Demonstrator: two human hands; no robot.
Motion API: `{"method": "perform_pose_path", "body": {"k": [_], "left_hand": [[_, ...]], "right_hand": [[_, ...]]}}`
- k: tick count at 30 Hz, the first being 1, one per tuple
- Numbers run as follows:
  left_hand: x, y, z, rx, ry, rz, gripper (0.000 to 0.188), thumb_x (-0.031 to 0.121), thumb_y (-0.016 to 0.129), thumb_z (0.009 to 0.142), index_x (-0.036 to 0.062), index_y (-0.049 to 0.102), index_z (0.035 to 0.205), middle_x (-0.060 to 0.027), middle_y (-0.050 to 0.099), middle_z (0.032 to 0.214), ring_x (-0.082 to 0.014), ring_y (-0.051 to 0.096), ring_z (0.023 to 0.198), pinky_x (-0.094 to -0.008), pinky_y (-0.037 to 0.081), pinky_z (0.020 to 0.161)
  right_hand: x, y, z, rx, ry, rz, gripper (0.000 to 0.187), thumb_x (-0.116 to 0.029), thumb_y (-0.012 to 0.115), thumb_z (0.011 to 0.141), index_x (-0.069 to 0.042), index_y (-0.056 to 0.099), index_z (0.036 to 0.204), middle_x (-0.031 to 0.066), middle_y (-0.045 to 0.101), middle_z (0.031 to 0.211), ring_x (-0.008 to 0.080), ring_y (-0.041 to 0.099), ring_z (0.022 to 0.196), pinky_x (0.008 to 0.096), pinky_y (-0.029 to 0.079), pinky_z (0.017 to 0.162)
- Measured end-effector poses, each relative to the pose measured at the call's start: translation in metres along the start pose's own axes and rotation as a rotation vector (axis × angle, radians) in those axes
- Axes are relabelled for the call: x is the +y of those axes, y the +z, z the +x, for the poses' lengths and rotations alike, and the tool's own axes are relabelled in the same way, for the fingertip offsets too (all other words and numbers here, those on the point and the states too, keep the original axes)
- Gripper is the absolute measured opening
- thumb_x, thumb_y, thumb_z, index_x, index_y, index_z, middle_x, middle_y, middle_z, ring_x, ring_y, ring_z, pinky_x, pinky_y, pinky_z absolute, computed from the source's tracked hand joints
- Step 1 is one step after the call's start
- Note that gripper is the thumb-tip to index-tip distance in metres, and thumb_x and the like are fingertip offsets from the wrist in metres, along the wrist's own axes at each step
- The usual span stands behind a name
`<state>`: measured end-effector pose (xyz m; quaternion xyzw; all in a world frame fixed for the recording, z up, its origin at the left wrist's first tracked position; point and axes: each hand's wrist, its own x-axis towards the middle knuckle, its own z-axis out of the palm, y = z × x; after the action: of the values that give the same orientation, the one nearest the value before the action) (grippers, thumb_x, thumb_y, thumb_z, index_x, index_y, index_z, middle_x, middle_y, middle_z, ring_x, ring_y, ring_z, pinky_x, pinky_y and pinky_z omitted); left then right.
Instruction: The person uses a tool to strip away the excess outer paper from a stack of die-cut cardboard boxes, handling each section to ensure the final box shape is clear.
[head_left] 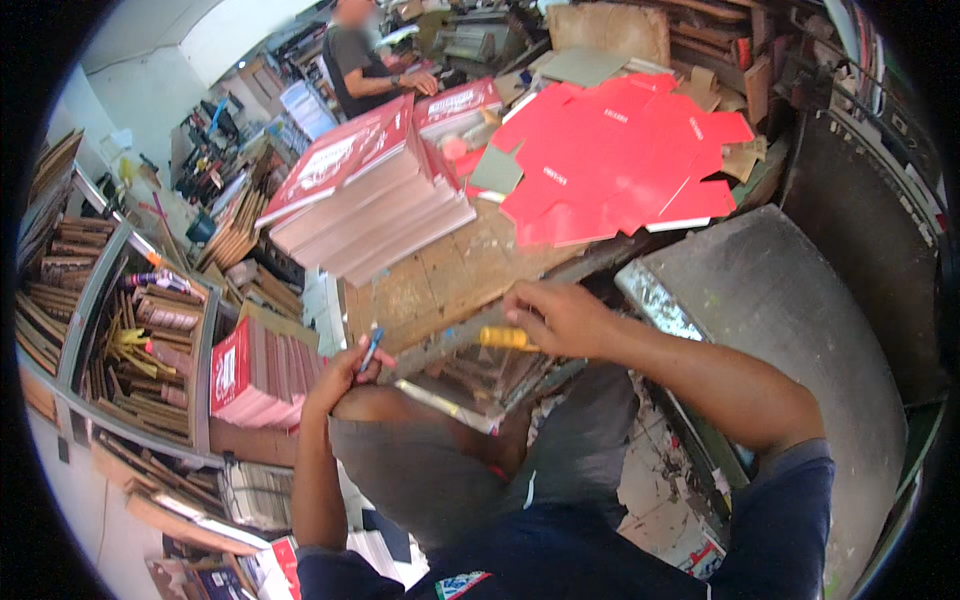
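Note:
My left hand (pixel 348 378) is closed around a slim blue pen-like tool (pixel 372 346), close to my left knee. Its tip points up, and I cannot make out its exact kind. Over the near edge of the wooden workbench (pixel 430 270), my right hand (pixel 565 318) grips a yellow cylindrical handle (pixel 508 338); what it belongs to is hidden. Beyond the hands, a tall stack of red-and-white printed cardboard sheets (pixel 370 200) stands at the left of the bench. Flat red die-cut box blanks (pixel 620 160) lie spread at its right.
A large dark metal plate (pixel 780 300) stands to my right. On my left, a shelf (pixel 205 380) holds wooden boards, beside another red-and-white stack (pixel 262 375). Another person (pixel 362 70) works across the bench. Scraps litter the tiled floor (pixel 650 460).

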<state>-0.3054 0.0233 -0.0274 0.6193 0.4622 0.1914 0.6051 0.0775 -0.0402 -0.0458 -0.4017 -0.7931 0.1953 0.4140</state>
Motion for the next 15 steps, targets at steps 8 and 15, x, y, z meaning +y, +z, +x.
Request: {"method": "perform_pose_path", "body": {"k": [8, 15], "left_hand": [[0.034, 0.056, -0.036, 0.001, 0.174, 0.240, 0.058, 0.050, 0.035, 0.100, 0.0019, 0.063, 0.084, 0.0044, 0.034, 0.059, -0.0080, 0.030, 0.057, -0.0240, 0.024, 0.056], [0.034, 0.068, -0.043, -0.044, 0.205, 0.138, 0.055, 0.048, 0.035, 0.100, 0.0021, 0.060, 0.082, 0.0040, 0.034, 0.061, -0.0076, 0.029, 0.058, -0.0239, 0.023, 0.055]], "right_hand": [[0.005, 0.009, 0.000, -0.074, -0.048, -0.088, 0.016, -0.017, 0.060, 0.088, -0.006, 0.056, 0.099, 0.0161, 0.064, 0.085, 0.0342, 0.064, 0.080, 0.0430, 0.049, 0.069], [0.007, 0.012, -0.004, -0.126, -0.006, -0.194, 0.016, -0.015, 0.057, 0.085, -0.006, 0.056, 0.099, 0.0182, 0.064, 0.086, 0.0383, 0.063, 0.084, 0.0476, 0.049, 0.072]]}}
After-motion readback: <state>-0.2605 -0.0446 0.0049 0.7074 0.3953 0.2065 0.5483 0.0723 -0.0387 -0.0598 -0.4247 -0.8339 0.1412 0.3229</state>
